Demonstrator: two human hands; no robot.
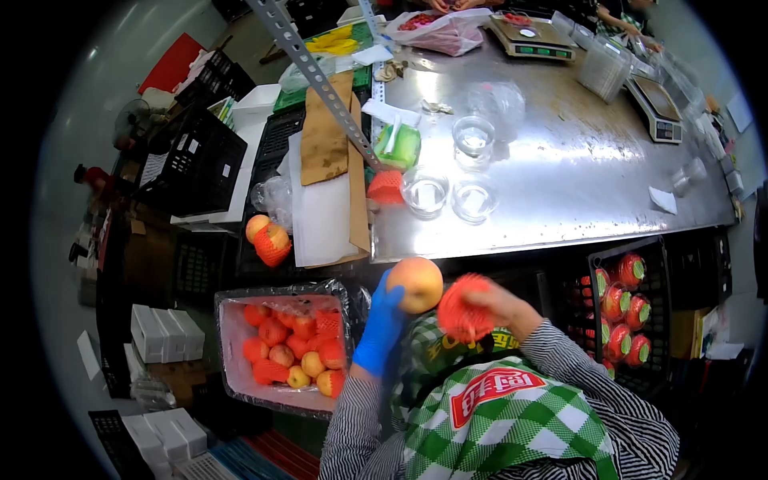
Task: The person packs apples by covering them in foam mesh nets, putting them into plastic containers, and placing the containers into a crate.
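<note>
My left hand [379, 326], in a blue glove, is wrapped round a yellow-red apple [416, 285] in front of the table's near edge. Just to its right, my ungloved right hand [500, 306] grips a red foam net sleeve [462, 310], apart from the apple; whether anything is inside the sleeve I cannot tell. To the left of my left hand stands a lined crate [226, 352] holding several apples, some bare and some in red foam nets.
On the metal table [560, 152] are clear plastic cups [425, 194], a green packet [398, 146] and scales [532, 38]. A perforated metal post [320, 80] slants over its left side. At right, a black crate [658, 320] holds packed red-netted fruit. Other people's hands [456, 5] are at the far edge.
</note>
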